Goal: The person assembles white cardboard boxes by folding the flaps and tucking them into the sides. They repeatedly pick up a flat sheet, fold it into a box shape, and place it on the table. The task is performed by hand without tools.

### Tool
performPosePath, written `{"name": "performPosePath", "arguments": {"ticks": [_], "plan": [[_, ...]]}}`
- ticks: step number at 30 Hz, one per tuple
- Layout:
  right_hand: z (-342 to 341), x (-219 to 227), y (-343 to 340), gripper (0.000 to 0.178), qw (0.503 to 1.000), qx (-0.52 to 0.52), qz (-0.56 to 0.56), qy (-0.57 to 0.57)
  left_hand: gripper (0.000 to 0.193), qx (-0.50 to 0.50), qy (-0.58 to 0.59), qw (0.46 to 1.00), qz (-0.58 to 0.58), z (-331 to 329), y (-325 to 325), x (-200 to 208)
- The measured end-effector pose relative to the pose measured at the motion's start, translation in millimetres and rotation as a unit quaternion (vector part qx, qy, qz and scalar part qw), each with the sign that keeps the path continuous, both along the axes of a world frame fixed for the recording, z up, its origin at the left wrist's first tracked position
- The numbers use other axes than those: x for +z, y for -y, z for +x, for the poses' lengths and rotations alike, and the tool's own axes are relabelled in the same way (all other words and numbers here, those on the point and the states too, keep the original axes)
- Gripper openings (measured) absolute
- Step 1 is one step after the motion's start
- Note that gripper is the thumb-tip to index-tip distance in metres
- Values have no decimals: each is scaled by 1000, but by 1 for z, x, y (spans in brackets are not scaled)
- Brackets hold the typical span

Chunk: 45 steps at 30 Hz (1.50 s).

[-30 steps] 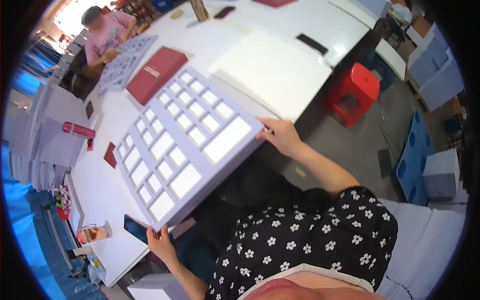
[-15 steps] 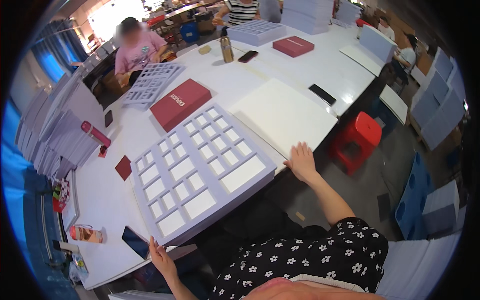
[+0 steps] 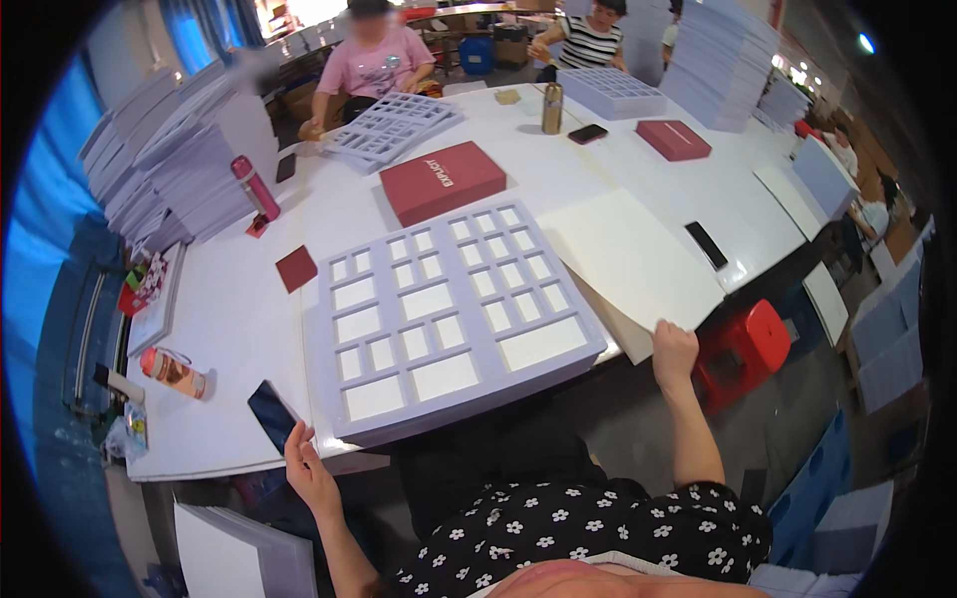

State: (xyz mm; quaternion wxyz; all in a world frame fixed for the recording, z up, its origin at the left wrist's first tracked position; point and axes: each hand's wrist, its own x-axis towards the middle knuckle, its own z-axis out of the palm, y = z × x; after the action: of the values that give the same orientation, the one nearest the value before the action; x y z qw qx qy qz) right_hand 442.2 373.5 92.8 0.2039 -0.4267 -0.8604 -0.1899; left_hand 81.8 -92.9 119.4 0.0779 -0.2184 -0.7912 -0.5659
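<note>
My right hand (image 3: 676,354) is closed on the near corner of a large off-white sheet (image 3: 638,249). That corner is raised and bowed, with another pale sheet (image 3: 620,324) showing beneath it. To the left of the sheets lies a thick lavender foam tray (image 3: 461,299) with rectangular cutouts, white at their bottoms. My left hand (image 3: 311,468) is at the table's front edge, left of the tray, fingers apart and holding nothing. Just beside its fingertips lies a dark phone (image 3: 271,417); I cannot tell whether they touch.
Behind the tray sits a dark red box (image 3: 444,181). A pink flask (image 3: 255,187) stands by tall foam stacks (image 3: 199,149) at the left; a bottle (image 3: 174,373) is nearer. A red stool (image 3: 748,349) stands at the right. Two people work across the table (image 3: 518,149).
My right hand, which lay spread on the sheet's near edge, now grips its corner and has lifted it. My left hand stays near the phone. The whole view has turned.
</note>
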Motion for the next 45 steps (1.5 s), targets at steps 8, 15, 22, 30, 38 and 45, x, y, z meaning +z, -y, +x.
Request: {"name": "performPosePath", "arguments": {"ticks": [8,15,22,30,38,45], "plan": [[81,-109,-12,36,893,-208,-71,-392,36,-7,-21,994,104,-14,-18,6],[73,-89,-61,19,376,-86,-558,-735,37,-79,-65,987,125,-11,-40,19],[-6,-14,-62,18,176,41,-578,-796,30,-108,36,983,145,8,-39,41],[-80,93,39,25,449,235,-701,-501,69,-264,320,840,351,2,-51,86],[-84,106,34,32,527,299,-693,-390,38,-261,354,881,178,-33,-37,72],[-87,86,22,27,712,277,-522,-379,40,-213,245,933,154,-13,-77,88]]}}
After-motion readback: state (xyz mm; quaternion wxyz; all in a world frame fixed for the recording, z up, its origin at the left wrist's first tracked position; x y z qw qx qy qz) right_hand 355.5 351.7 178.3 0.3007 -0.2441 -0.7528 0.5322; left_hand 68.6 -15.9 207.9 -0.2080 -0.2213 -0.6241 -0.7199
